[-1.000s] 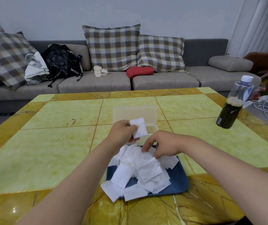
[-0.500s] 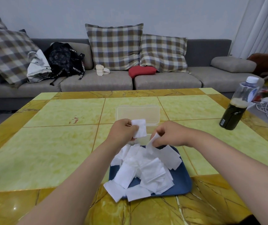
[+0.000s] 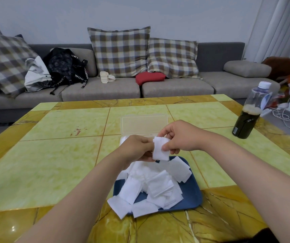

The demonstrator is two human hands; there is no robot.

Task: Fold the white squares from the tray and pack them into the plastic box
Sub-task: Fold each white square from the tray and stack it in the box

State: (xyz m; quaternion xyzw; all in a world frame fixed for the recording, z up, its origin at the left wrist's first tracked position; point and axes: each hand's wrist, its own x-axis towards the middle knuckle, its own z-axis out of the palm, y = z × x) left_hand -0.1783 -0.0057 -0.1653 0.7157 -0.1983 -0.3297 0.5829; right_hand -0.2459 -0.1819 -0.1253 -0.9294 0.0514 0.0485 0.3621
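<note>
**White square pinched above the tray**

Yellow tiled table bears the blue tray, heaped with loose white squares. Just behind the tray sits the clear plastic box. Above the tray's far edge, the left hand and the right hand meet. Both pinch one white square hanging upright between them, with left fingertips on its left edge and the right thumb on its face.

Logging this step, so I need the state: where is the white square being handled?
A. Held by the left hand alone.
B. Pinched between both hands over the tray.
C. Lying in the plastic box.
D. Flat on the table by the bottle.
B: the left hand and right hand both pinch the white square, raised over the far end of the tray.
</note>
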